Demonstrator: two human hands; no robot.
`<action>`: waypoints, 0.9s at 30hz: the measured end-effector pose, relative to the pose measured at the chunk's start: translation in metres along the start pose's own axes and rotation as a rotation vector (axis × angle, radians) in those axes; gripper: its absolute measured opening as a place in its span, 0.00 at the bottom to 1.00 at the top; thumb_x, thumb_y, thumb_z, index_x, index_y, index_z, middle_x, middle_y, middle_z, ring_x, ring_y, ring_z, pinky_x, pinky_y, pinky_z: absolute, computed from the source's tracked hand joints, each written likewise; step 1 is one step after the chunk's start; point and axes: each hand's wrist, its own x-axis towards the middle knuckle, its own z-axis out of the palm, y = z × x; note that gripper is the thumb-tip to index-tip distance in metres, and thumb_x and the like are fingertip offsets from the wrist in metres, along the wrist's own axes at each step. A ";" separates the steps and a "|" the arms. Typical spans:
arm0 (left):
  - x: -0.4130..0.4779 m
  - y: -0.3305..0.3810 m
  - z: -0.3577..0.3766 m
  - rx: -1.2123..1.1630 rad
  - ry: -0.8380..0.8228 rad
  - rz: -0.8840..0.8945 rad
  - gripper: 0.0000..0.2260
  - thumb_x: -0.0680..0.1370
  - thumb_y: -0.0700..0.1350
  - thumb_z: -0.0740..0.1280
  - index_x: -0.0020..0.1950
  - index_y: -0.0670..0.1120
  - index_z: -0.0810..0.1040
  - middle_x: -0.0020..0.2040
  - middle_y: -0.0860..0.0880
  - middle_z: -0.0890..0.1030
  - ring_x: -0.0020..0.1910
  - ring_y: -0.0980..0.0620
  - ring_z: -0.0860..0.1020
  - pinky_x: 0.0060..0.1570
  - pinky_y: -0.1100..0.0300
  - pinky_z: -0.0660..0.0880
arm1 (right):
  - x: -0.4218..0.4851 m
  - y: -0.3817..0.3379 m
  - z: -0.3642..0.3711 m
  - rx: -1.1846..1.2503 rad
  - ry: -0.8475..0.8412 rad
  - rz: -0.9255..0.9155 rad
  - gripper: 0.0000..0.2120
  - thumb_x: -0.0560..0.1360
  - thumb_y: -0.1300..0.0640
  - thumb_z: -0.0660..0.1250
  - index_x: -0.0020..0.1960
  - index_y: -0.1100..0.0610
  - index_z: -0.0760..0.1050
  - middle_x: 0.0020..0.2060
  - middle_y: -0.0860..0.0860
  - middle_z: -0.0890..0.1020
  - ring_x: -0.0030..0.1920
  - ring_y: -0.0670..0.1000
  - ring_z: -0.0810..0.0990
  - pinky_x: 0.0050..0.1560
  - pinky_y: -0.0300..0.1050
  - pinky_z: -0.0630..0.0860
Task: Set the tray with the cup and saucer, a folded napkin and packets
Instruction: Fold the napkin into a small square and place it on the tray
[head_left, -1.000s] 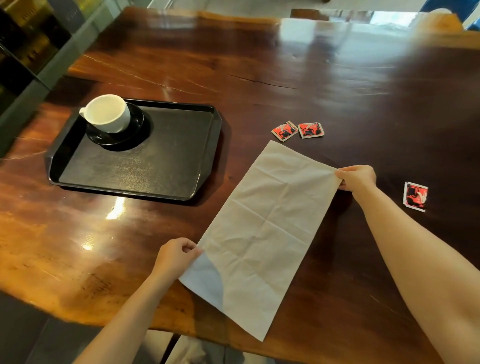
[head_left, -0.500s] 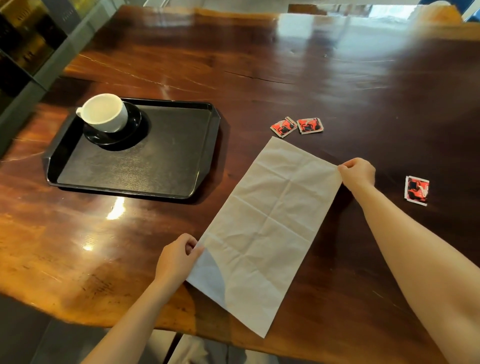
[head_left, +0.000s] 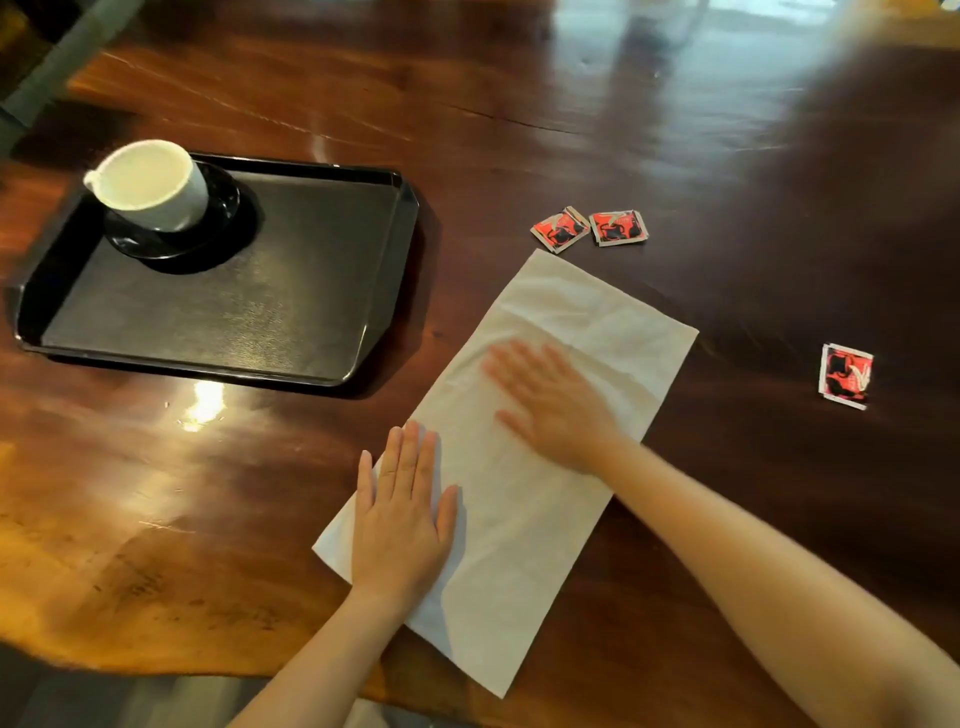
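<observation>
A white napkin lies flat and slantwise on the wooden table. My left hand presses flat on its near left part, fingers straight. My right hand, blurred, lies flat on its middle with fingers spread. A black tray sits at the left, holding a white cup on a black saucer in its far left corner. Two red packets lie just beyond the napkin's far corner. A third red packet lies apart at the right.
The dark wooden table stretches far back, glossy with reflections. Its near edge runs just below my left forearm. A grey ledge borders the table at the far left.
Both hands let go of the napkin's corners and now lie flat on it. The napkin has settled flat on the table. The view has dipped closer.
</observation>
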 end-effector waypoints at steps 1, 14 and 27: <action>0.001 0.000 0.001 0.005 -0.001 -0.005 0.28 0.80 0.58 0.49 0.77 0.48 0.49 0.78 0.50 0.49 0.77 0.52 0.43 0.74 0.48 0.43 | 0.001 0.026 -0.004 0.005 0.010 0.097 0.30 0.76 0.41 0.39 0.76 0.51 0.47 0.76 0.49 0.51 0.76 0.52 0.48 0.74 0.50 0.40; 0.024 -0.010 -0.003 0.052 -0.006 0.136 0.27 0.81 0.58 0.44 0.77 0.47 0.51 0.78 0.48 0.52 0.77 0.49 0.49 0.74 0.49 0.43 | -0.038 0.119 -0.021 0.035 -0.005 0.573 0.27 0.80 0.45 0.40 0.76 0.53 0.41 0.77 0.49 0.46 0.76 0.49 0.42 0.76 0.51 0.40; -0.012 0.067 0.010 -0.015 -0.050 0.200 0.28 0.80 0.55 0.51 0.76 0.43 0.54 0.77 0.43 0.54 0.77 0.47 0.50 0.72 0.47 0.50 | -0.056 -0.026 -0.001 0.045 -0.072 0.210 0.26 0.80 0.46 0.41 0.75 0.51 0.40 0.75 0.48 0.41 0.75 0.48 0.37 0.74 0.49 0.35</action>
